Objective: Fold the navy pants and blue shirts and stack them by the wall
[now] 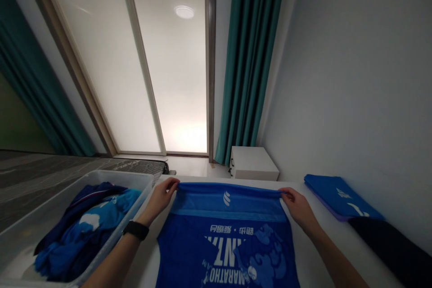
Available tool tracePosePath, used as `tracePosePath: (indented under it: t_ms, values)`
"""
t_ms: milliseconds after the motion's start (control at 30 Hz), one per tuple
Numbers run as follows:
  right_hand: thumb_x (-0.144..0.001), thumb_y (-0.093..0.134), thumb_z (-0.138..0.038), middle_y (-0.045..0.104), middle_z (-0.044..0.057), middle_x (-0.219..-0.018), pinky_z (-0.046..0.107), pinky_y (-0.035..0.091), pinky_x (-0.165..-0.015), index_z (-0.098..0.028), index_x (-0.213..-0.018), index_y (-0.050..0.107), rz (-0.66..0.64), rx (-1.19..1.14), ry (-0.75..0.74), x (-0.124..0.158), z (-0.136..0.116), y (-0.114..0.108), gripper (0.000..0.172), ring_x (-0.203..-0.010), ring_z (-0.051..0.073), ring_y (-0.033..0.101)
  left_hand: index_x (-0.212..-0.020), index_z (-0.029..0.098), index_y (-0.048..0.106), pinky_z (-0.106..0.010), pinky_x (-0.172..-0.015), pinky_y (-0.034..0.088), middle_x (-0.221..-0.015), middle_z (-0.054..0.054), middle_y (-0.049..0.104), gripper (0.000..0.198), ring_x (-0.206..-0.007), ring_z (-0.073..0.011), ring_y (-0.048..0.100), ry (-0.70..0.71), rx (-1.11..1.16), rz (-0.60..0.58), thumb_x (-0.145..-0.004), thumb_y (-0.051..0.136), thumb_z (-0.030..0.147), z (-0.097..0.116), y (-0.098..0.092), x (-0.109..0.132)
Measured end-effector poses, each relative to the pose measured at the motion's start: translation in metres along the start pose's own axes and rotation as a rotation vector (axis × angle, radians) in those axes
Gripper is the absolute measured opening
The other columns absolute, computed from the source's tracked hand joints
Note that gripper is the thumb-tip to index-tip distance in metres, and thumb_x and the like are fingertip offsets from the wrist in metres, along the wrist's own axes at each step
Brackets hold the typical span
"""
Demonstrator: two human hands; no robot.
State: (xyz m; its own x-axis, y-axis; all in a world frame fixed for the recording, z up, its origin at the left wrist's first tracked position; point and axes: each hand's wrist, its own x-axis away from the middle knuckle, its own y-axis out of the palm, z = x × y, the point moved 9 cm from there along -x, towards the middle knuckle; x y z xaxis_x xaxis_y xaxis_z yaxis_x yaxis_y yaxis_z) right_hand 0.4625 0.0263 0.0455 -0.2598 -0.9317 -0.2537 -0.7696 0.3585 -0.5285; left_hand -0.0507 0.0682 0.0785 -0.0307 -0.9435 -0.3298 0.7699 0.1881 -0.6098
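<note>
A blue printed marathon shirt (189, 243) is spread on the white table (145, 256), its lettering upside down from where I look. My left hand (168, 187) pinches the far left corner of its top edge. At the far right corner, my right hand (293, 201) pinches the same edge, which is pulled straight between both hands. Part of the far edge looks folded over, with a small white logo on it. The near end of the shirt runs out of view at the bottom. A black band is on my left wrist.
A clear plastic bin (135, 216) with crumpled blue clothes (91, 229) stands at the left. To the right lie a folded blue garment (340, 195) and a dark garment (388, 243). Beyond the table are a white cabinet (254, 162), a teal curtain (253, 63) and frosted sliding doors (172, 76).
</note>
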Motion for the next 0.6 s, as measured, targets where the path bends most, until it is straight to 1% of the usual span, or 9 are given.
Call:
tracePosePath:
  t_ms: [100,233,367,600]
  values:
    - [-0.072,0.05,-0.048,0.07,0.005,-0.068,0.034,0.05,-0.064,-0.021,-0.086,0.065,0.003,-0.037,0.023,0.017,-0.009,-0.01,0.034,-0.065,0.023,0.065,-0.089,0.02,0.062,-0.036,-0.079,0.054,-0.083,-0.006,0.073,0.035,-0.082,-0.0247,0.07,0.005,0.014,-0.01,-0.083,0.05,0.052,0.007,-0.009,0.014]
    - [-0.073,0.05,-0.049,0.066,0.003,-0.06,0.032,0.048,-0.062,-0.021,-0.087,0.06,-0.012,-0.094,0.038,0.04,-0.021,-0.02,0.032,-0.062,0.022,0.064,-0.092,0.019,0.062,-0.036,-0.08,0.054,-0.086,-0.007,0.073,0.037,-0.084,-0.0247,0.07,0.028,0.045,-0.027,-0.085,0.049,0.053,0.018,-0.02,0.034]
    - [-0.074,0.051,-0.05,0.068,0.004,-0.063,0.032,0.049,-0.058,-0.021,-0.087,0.057,-0.024,-0.165,0.058,0.057,-0.03,-0.024,0.032,-0.061,0.022,0.066,-0.091,0.019,0.063,-0.035,-0.08,0.055,-0.085,-0.006,0.073,0.038,-0.083,-0.0243,0.07,0.035,0.048,-0.016,-0.085,0.05,0.055,0.029,-0.031,0.051]
    - [-0.074,0.057,-0.055,0.07,0.005,-0.075,0.034,0.054,-0.057,-0.021,-0.087,0.057,0.02,-0.278,0.043,0.076,-0.037,-0.038,0.036,-0.065,0.024,0.071,-0.09,0.019,0.064,-0.038,-0.079,0.056,-0.085,-0.007,0.073,0.044,-0.083,-0.0266,0.07,0.028,0.076,-0.003,-0.083,0.051,0.061,0.046,-0.045,0.073]
